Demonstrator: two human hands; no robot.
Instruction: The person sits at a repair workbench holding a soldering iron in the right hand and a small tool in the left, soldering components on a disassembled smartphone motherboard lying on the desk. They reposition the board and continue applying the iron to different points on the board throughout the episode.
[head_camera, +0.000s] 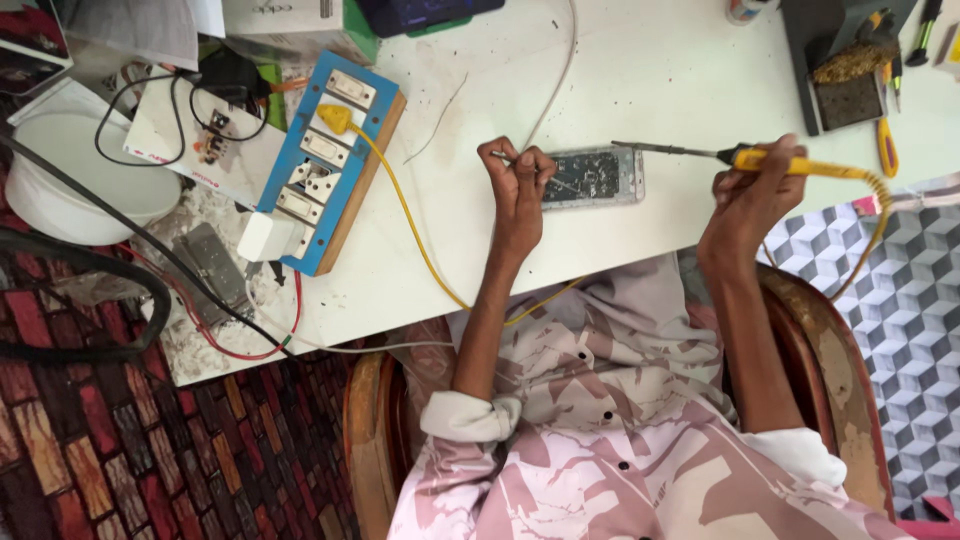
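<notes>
An opened phone (598, 177) lies on the white table (660, 70) with its insides showing. My left hand (518, 185) is closed on thin tweezers (506, 158) at the phone's left end. My right hand (750, 195) grips a yellow-handled soldering iron (770, 160); its metal tip (650, 148) points left and hovers just above the phone's top right corner. The iron's yellow cord (880, 200) runs off the table edge to the right.
A blue switchboard (325, 160) with a yellow plug and cable sits at left, beside a small circuit board (212, 135) and a white bowl (80, 190). A soldering stand with brass wool (850, 70) stands at back right. A wooden chair (830, 350) holds me.
</notes>
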